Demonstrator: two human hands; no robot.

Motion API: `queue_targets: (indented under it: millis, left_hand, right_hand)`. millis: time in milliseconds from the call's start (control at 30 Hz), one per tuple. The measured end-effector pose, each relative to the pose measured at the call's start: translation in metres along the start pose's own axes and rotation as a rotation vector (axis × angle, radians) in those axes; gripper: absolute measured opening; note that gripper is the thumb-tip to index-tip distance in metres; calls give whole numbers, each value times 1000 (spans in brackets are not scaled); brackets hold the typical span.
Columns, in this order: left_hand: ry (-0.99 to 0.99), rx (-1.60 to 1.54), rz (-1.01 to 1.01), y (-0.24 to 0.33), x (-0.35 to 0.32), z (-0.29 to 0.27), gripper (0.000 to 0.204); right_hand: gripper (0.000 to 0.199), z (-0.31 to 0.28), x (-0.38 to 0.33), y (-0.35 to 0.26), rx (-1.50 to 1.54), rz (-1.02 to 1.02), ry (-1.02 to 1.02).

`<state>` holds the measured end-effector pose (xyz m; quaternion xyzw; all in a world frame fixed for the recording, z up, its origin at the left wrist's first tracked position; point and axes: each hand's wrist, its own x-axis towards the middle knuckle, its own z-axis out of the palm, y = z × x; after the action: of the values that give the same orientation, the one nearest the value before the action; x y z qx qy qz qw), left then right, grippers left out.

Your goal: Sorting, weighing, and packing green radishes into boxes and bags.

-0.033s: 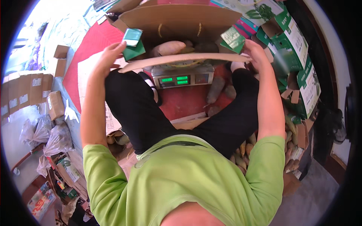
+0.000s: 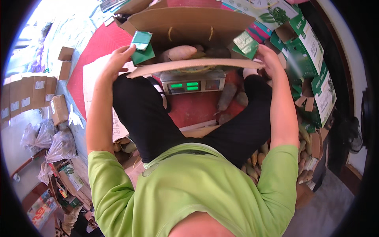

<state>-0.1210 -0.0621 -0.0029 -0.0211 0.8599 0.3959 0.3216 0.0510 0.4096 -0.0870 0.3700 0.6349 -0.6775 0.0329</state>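
An open cardboard box [image 2: 189,23] with green side flaps stands on a weighing scale [image 2: 192,82] with a lit green display, between my legs. Inside it lie several root vegetables; a pale pinkish one [image 2: 179,53] like a sweet potato shows best, while darker ones behind are partly hidden by the near flap [image 2: 197,63]. My left hand [image 2: 118,61] has its fingertips closed at the left green flap [image 2: 142,53]. Opposite, my right hand [image 2: 270,59] is closed at the right green flap [image 2: 245,42], its thumb by the end of the near flap.
Long root vegetables [image 2: 227,96] lie on the red floor right of the scale, and more [image 2: 252,166] are heaped by my right thigh. Green and white cartons [image 2: 312,47] stack at the right. Flattened brown cartons [image 2: 29,94] and plastic bags [image 2: 61,144] are at the left.
The whole view has shifted very slightly, with the box and both hands appearing a little lower and further right. Both hands stay at the same flaps.
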Motion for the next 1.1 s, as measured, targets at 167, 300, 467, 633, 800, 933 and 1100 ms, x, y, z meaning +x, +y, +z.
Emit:
queue_targets:
  millis: [167,300,467,633,800,933,1100]
  left_hand:
    - [-65,-282,-5,-17,23,-2,66]
    - [-52,-342,23,-15,27,2,61]
    - [7,-509,41,-15,27,7,49]
    - [75,-616,54,-31,35,2,48]
    - [157,-773,30,-46,30,-18,47]
    - [196,-867,71,-64,21,-55,45]
    - [270,-932,94,-101,-14,-113,46]
  right_hand:
    - [31,4,-9,-8,36,-2,-70]
    - [33,16,-18,-21,71,27,-51]
    - [35,28,-28,-35,117,23,-24]
    - [36,40,-40,-49,167,-52,-55]
    - [37,62,-47,-66,217,-183,-133]
    - [39,102,-56,-87,240,-257,-163]
    - [37,170,-65,-110,217,-267,-367]
